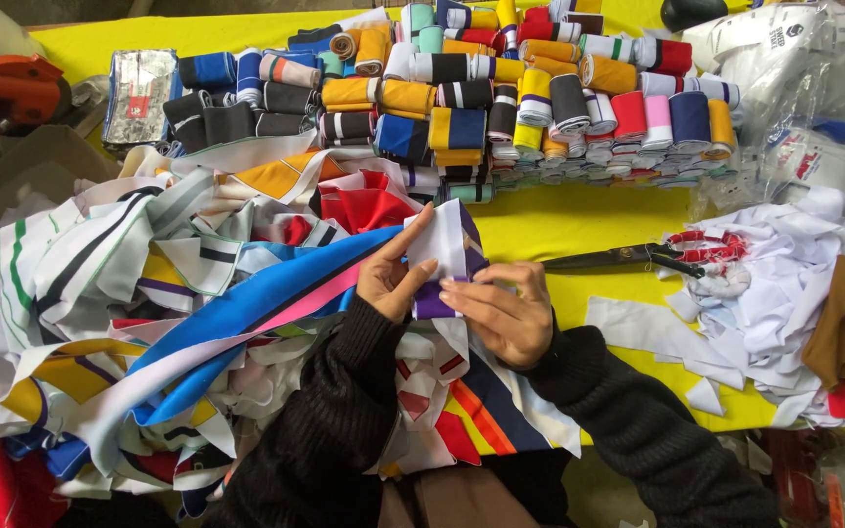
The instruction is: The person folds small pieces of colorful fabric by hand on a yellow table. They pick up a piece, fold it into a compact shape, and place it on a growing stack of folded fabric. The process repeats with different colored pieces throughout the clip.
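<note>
nearest, the left hand (pixel 388 279) and right hand (pixel 501 313) meet over the yellow tabletop (pixel 559 225), fingers of both closed on a white and purple fabric strip (pixel 442 259) that is being rolled, i judge. just left of the strip lies the loose heap of strips (pixel 149 293); right of it, scissors (pixel 628 257); beyond it, finished rolls (pixel 501 98). the strip looks partly wound; tightening seems to be what it needs.

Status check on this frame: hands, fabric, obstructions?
Left hand and right hand both pinching white-and-purple fabric strip. Loose fabric pile crowding left. Scissors lying right.
</note>
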